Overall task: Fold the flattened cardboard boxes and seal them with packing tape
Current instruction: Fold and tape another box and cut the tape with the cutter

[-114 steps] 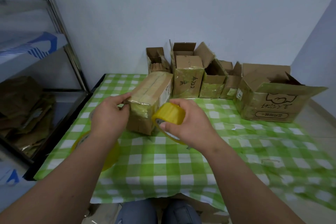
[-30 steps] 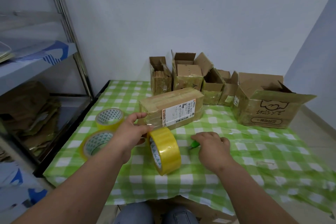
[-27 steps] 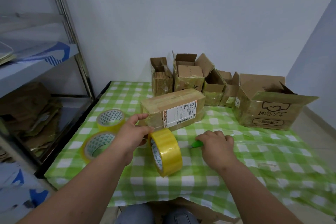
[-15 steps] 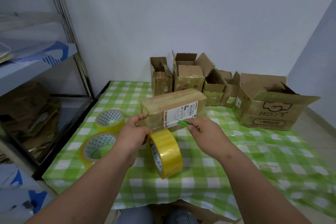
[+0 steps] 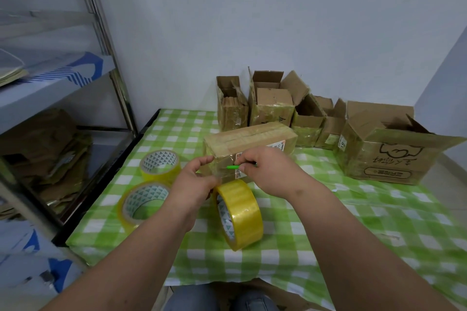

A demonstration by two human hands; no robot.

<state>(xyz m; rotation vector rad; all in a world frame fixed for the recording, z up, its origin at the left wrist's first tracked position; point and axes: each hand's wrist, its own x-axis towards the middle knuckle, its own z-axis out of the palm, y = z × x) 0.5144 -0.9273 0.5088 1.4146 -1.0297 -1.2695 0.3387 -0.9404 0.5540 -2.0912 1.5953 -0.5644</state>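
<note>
Pinching a thin green tool, perhaps plastic, right hand meets the glossy taped box.

Table: green checked cloth.
At the grip: sealed box; upright tape roll just below.
Left of grip: two flat tape rolls.
Beyond grip: open boxes.

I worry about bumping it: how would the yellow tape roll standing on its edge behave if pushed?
The tape roll stands on its round rim, so a nudge would probably send it rolling across the checked tablecloth. A sideways push would likely tip it flat, like the two rolls lying nearby.
</note>
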